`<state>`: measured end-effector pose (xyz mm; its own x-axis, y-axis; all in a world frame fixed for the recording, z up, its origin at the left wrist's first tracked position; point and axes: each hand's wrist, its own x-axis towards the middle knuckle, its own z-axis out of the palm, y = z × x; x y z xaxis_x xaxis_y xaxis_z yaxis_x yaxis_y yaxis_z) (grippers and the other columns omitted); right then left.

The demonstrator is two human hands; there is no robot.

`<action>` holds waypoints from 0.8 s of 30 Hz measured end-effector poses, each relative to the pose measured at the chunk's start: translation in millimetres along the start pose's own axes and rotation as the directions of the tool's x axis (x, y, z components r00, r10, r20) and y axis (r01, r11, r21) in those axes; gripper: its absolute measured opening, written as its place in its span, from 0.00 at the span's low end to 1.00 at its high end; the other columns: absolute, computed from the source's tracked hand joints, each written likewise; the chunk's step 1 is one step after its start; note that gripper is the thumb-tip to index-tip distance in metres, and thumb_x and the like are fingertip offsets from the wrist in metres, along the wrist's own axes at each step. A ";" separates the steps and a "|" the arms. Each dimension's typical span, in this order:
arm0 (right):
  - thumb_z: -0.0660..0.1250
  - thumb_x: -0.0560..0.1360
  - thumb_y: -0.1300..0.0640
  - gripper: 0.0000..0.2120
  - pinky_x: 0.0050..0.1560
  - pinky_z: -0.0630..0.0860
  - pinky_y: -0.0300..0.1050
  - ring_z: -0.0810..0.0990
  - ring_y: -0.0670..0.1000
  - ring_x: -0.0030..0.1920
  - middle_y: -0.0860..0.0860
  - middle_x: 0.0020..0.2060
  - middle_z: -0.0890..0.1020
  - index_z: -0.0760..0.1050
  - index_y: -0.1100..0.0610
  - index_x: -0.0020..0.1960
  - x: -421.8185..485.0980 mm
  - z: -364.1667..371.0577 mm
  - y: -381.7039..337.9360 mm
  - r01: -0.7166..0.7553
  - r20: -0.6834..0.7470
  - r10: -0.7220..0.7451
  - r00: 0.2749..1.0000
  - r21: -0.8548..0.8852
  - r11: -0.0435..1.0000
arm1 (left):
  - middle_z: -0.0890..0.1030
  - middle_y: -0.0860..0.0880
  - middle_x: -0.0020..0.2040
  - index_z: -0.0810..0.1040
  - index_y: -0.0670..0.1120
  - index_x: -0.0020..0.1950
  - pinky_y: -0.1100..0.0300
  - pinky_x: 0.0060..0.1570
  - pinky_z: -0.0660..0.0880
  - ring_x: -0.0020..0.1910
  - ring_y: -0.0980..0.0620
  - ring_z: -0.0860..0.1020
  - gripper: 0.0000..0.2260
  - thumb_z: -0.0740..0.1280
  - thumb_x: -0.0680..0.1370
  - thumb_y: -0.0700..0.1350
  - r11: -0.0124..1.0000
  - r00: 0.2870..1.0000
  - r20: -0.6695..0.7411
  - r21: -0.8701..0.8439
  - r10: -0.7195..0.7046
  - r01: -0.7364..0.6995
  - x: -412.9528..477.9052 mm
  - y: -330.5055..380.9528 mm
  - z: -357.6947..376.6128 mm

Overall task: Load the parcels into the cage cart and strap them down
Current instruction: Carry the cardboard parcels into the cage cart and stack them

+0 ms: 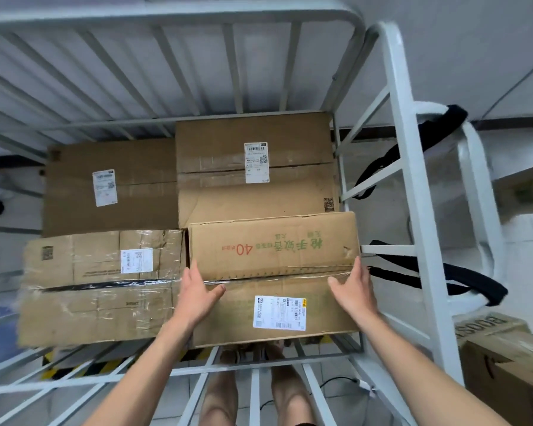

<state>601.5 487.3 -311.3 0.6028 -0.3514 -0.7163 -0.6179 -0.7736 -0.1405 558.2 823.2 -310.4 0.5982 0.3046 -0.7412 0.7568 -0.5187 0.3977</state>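
Pale grey-white painted metal cage cart (408,155). Brown cardboard parcel with green and red print (274,244), white label with black barcode. Brown cardboard parcel wrapped in shiny clear tape (102,284), black band across. Black fabric straps (437,278). Yellow-black hazard stripes on floor (83,367).

I see two bare forearms with no sleeves, watch or gloves. My left hand (197,298) and right hand (356,292) have short, plain nails. Below them my legs (253,392) are bare too; what is on the feet is too blurred to tell.
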 end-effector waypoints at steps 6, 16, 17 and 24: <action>0.62 0.78 0.39 0.45 0.79 0.51 0.59 0.46 0.58 0.80 0.54 0.81 0.42 0.38 0.50 0.82 -102.9 -24.6 -36.5 0.170 0.018 -0.170 0.985 -0.009 0.985 | 0.55 0.47 0.82 0.50 0.47 0.82 0.46 0.78 0.55 0.80 0.48 0.54 0.40 0.69 0.77 0.56 0.935 0.958 0.069 0.209 0.278 -0.286 -96.1 74.2 -23.9; 0.59 0.79 0.38 0.43 0.79 0.47 0.58 0.44 0.57 0.81 0.55 0.81 0.42 0.38 0.49 0.82 -266.5 -73.4 8.7 0.202 -0.245 -0.185 0.952 0.045 0.978 | 0.54 0.42 0.81 0.52 0.57 0.81 0.38 0.75 0.55 0.81 0.43 0.50 0.35 0.66 0.78 0.57 0.667 0.761 0.317 0.365 0.566 -0.649 -241.4 136.9 1.2; 0.59 0.79 0.38 0.42 0.79 0.46 0.58 0.45 0.57 0.81 0.55 0.81 0.43 0.39 0.50 0.82 -277.4 -77.5 21.6 0.194 -0.277 -0.173 0.945 0.049 0.980 | 0.54 0.41 0.81 0.53 0.58 0.81 0.38 0.75 0.55 0.81 0.42 0.50 0.35 0.66 0.78 0.57 0.639 0.736 0.344 0.365 0.583 -0.677 -253.1 141.2 8.6; 0.59 0.79 0.39 0.39 0.78 0.48 0.64 0.48 0.58 0.81 0.55 0.81 0.49 0.45 0.51 0.82 -347.5 -104.2 172.9 -0.087 -0.418 0.190 0.888 0.253 0.964 | 0.55 0.41 0.81 0.55 0.58 0.81 0.40 0.75 0.57 0.80 0.43 0.52 0.38 0.61 0.72 0.61 0.336 0.470 0.577 0.330 0.668 -0.882 -358.6 182.4 96.1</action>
<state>337.8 420.7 -15.4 0.6290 -0.6799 -0.3770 -0.7757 -0.5814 -0.2456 456.4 542.5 -24.1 0.6351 -0.6641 -0.3945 -0.3604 -0.7065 0.6091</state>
